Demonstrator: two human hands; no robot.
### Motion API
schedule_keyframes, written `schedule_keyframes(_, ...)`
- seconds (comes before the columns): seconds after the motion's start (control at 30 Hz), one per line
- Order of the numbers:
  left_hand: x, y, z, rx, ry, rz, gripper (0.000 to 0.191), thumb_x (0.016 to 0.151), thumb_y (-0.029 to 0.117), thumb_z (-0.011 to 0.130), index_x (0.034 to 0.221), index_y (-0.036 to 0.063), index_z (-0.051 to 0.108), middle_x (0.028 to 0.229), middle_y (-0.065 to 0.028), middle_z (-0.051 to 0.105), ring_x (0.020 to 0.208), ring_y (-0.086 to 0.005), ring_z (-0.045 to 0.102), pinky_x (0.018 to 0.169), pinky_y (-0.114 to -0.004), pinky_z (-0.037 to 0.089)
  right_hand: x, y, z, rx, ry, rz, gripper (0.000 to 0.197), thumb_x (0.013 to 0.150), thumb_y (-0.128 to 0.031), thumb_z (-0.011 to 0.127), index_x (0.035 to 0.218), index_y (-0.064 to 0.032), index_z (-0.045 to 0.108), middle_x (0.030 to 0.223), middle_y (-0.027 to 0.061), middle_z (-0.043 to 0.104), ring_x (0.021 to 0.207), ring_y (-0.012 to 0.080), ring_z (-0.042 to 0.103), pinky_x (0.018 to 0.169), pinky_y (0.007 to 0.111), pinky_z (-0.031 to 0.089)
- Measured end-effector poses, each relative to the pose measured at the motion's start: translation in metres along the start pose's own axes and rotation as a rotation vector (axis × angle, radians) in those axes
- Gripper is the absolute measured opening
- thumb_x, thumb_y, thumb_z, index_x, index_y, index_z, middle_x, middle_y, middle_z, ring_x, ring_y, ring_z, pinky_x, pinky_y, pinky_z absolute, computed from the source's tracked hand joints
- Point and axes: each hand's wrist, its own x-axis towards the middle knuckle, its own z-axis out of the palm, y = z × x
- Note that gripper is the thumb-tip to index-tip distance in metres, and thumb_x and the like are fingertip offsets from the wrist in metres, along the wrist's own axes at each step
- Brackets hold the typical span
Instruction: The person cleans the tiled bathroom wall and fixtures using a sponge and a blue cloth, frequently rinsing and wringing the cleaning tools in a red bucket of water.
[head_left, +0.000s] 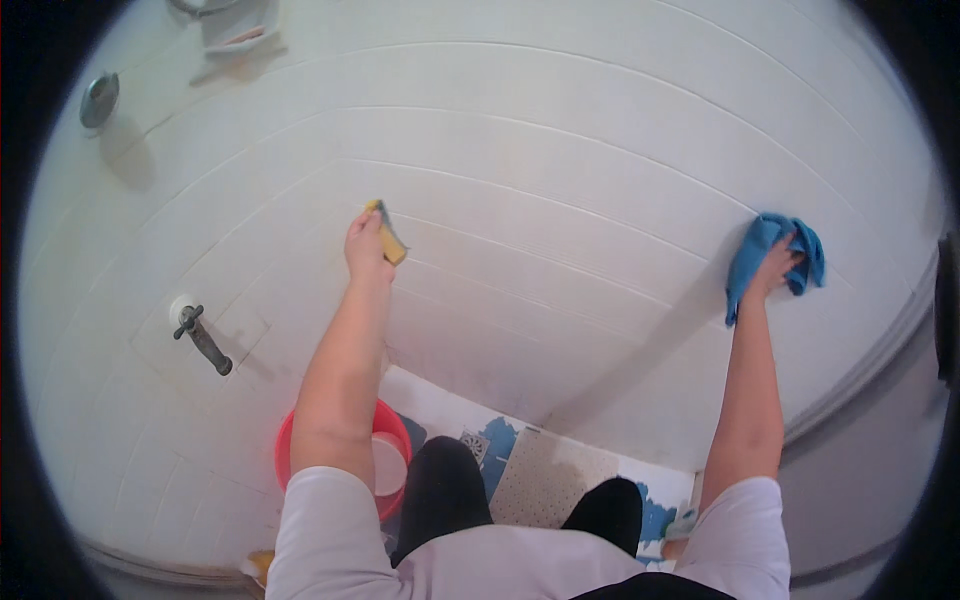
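My left hand (367, 244) grips a yellow sponge (391, 244) with a dark green scouring side, held at the white tiled wall (525, 217). Whether the sponge touches the tiles I cannot tell. Further right, my right hand (776, 266) presses a crumpled blue cloth (754, 251) to the same wall, fingers spread over it. Under my left forearm stands a red basin (283, 450), partly hidden, with a pink-white container (388, 465) inside.
A metal tap (202, 341) juts from the left wall, below a round metal fitting (100, 101) and a white soap dish (240, 26). On the floor lie a perforated beige mat (551, 472) and a drain grate (475, 444). A bottle (681, 525) stands at lower right.
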Motion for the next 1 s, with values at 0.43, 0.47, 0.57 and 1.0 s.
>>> schedule_keyframes(0.43, 0.063, -0.042, 0.046, -0.007, 0.166, 0.19, 0.021, 0.084, 0.013, 0.056, 0.1, 0.0, 0.052, 0.091, -0.0047, 0.056, 0.083, -0.0107, 0.052, 0.073, -0.024, 0.043, -0.179, -0.208, 0.004, 0.239, -0.716, -1.131, 0.03, 0.066, -0.018, 0.059, 0.096, -0.0133, 0.061, 0.118, 0.0066, 0.049, 0.118, 0.031, 0.037, 0.091, 0.049, 0.031)
schedule_keyframes(0.47, 0.062, -0.046, 0.055, -0.05, 0.2, 0.161, 0.022, 0.084, 0.013, 0.056, 0.102, -0.0004, 0.052, 0.092, -0.0048, 0.056, 0.084, -0.0108, 0.052, 0.074, -0.023, 0.042, -0.177, -0.221, 0.012, 0.236, -0.737, -1.146, 0.03, 0.066, -0.018, 0.059, 0.096, -0.0133, 0.061, 0.118, 0.0066, 0.049, 0.118, 0.031, 0.037, 0.091, 0.049, 0.031)
schedule_keyframes(0.57, 0.057, -0.027, 0.09, -0.091, 0.254, 0.107, 0.024, 0.084, 0.012, 0.056, 0.104, -0.0013, 0.052, 0.094, -0.0051, 0.056, 0.087, -0.0111, 0.052, 0.077, -0.023, 0.042, -0.128, -0.291, 0.004, 0.367, -0.589, -1.142, 0.022, 0.073, -0.014, 0.05, 0.091, -0.0118, 0.062, 0.128, 0.0055, 0.043, 0.118, 0.0295, 0.04, 0.089, 0.049, 0.032)
schedule_keyframes(1.0, 0.088, 0.051, 0.191, 0.62, 0.244, 0.852, 0.012, 0.077, 0.004, 0.057, 0.089, 0.0062, 0.057, 0.1, -0.0143, 0.053, 0.097, -0.0277, 0.048, 0.084, -0.034, 0.039, 0.094, -0.391, -0.063, 0.223, -0.046, -1.017, 0.055, 0.081, -0.037, 0.049, 0.13, -0.0145, 0.039, 0.138, 0.0101, 0.031, 0.129, 0.032, 0.023, 0.1, 0.052, 0.016)
